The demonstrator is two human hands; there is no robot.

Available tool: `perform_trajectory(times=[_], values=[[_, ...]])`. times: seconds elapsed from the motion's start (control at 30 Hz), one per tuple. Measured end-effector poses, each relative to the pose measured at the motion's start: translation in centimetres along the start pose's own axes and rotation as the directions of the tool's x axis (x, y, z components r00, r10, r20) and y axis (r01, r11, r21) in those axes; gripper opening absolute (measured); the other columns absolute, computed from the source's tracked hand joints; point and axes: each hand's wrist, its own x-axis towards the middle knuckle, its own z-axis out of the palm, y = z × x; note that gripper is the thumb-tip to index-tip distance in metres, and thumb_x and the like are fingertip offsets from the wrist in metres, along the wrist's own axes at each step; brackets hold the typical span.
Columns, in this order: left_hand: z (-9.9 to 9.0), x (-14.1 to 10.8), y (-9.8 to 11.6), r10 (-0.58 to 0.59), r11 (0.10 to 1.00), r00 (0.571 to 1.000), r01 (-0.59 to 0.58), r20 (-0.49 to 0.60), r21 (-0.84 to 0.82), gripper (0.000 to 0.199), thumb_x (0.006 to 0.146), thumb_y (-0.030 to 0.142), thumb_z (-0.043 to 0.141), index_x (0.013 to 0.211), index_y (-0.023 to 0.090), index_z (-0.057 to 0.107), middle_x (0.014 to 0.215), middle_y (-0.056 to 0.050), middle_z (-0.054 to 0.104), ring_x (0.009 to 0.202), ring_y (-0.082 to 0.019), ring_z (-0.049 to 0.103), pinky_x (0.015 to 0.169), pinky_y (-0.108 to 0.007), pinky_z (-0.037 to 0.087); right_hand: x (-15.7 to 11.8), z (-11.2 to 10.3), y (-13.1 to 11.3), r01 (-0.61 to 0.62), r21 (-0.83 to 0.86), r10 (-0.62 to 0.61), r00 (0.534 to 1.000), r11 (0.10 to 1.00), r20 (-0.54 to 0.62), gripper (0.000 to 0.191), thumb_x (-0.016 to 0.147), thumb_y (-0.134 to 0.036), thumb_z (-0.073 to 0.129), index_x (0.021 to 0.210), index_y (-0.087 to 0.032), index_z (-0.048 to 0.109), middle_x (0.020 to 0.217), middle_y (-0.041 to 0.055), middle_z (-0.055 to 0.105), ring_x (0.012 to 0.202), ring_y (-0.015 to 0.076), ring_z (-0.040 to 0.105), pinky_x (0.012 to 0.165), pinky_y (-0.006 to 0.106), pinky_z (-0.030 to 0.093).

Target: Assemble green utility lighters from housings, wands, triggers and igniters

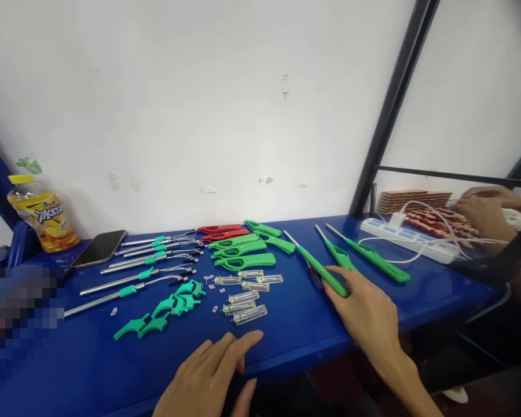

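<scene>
My right hand [364, 310] grips the handle end of a green lighter [319, 269] whose metal tube points up and left. A screwdriver [315, 277] lies against it. Two more green lighters [375, 260] rest beside it. My left hand [215, 370] is over the table's front edge, fingers apart and holding nothing. Beyond it lie clear fuel cartridges [249, 314], teal trigger pieces [169, 307] and metal tubes with wires [117, 295]. Green casing halves [245, 262] and red casing halves [221, 231] lie near the wall.
On the blue table [295, 330], a phone [99, 249] and a yellow-capped bottle [46, 214] stand at the left. A white power strip [410, 240] with cables is at the right. Behind a black frame post [391, 110], another person's hands [486, 205] show.
</scene>
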Motion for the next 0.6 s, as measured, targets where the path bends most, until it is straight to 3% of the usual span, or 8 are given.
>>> perform_trajectory(times=[0.1,0.17,0.2,0.27,0.3,0.33,0.43,0.6], values=[[-2.5,0.2,1.6,-0.020,0.994,0.998,0.025,0.058,-0.104,0.039,0.109,0.026,0.048,0.145,0.034,0.061,0.108,0.000,0.080,0.100,-0.018,0.079,0.101,-0.031,0.062,-0.1,0.0,0.3,0.000,0.001,-0.001,0.999,1.000,0.040,0.028,0.099,-0.045,0.066,0.121,-0.032,0.077,0.108,0.0040,0.080,0.085,0.0281,0.075,0.060,0.033,0.042],[-3.7,0.2,2.8,0.062,0.981,0.976,-0.021,0.208,-0.193,0.033,0.110,0.021,0.044,0.128,0.032,0.070,0.106,-0.001,0.081,0.097,-0.018,0.079,0.092,-0.027,0.063,-0.1,0.1,0.5,-0.003,0.000,0.003,0.999,1.000,0.036,0.032,0.096,-0.050,0.070,0.122,-0.033,0.076,0.103,0.0037,0.078,0.082,0.0279,0.072,0.060,0.033,0.039],[-3.8,0.1,3.3,0.125,0.968,0.944,-0.049,0.305,-0.246,0.030,0.110,0.020,0.045,0.118,0.032,0.073,0.098,0.001,0.080,0.089,-0.017,0.078,0.084,-0.024,0.063,0.0,0.1,0.5,0.003,-0.002,-0.003,1.000,1.000,0.016,0.034,0.095,-0.054,0.072,0.121,-0.032,0.077,0.098,0.0038,0.076,0.079,0.0273,0.069,0.060,0.032,0.037],[-2.8,-0.4,3.9,0.253,0.949,0.791,-0.093,0.556,-0.300,0.023,0.108,0.020,0.054,0.114,0.030,0.073,0.085,0.003,0.077,0.073,-0.017,0.076,0.071,-0.024,0.062,0.0,0.2,0.6,0.019,-0.007,-0.019,1.000,1.000,-0.015,0.039,0.093,-0.060,0.073,0.118,-0.031,0.078,0.089,0.0039,0.070,0.073,0.0251,0.064,0.058,0.032,0.033],[-1.8,-0.9,3.9,0.216,0.967,0.771,-0.086,0.599,-0.239,0.026,0.104,0.013,0.055,0.113,0.028,0.074,0.086,0.001,0.077,0.072,-0.019,0.076,0.071,-0.027,0.062,0.0,0.2,0.6,0.022,-0.005,-0.023,0.999,1.000,-0.024,0.040,0.093,-0.062,0.072,0.118,-0.030,0.078,0.086,0.0038,0.066,0.070,0.0238,0.061,0.058,0.032,0.033],[-0.4,-1.5,3.9,0.165,0.982,0.785,-0.077,0.597,-0.171,0.030,0.099,0.008,0.055,0.113,0.026,0.074,0.095,-0.002,0.078,0.079,-0.022,0.077,0.073,-0.031,0.063,0.0,0.2,0.7,0.021,0.000,-0.021,0.999,1.000,-0.029,0.040,0.094,-0.062,0.072,0.118,-0.031,0.079,0.086,0.0035,0.063,0.069,0.0227,0.059,0.058,0.032,0.032],[4.3,-3.6,2.9,0.049,0.997,0.845,-0.012,0.532,-0.073,0.052,0.095,0.004,0.052,0.144,0.021,0.059,0.137,-0.014,0.069,0.110,-0.031,0.075,0.094,-0.043,0.063,-0.1,0.1,0.6,0.010,0.032,-0.008,0.999,0.999,-0.040,0.033,0.095,-0.054,0.072,0.118,-0.031,0.078,0.091,0.0034,0.062,0.071,0.0217,0.060,0.059,0.031,0.034],[8.9,-5.4,1.0,-0.013,0.997,0.868,0.052,0.497,-0.065,0.043,0.102,0.009,0.055,0.143,0.022,0.056,0.130,-0.012,0.068,0.119,-0.032,0.070,0.102,-0.048,0.059,-0.1,0.1,0.7,0.033,0.118,-0.025,0.997,0.992,-0.073,0.025,0.094,-0.037,0.073,0.118,-0.030,0.077,0.102,0.0043,0.068,0.082,0.0233,0.066,0.065,0.032,0.040]])
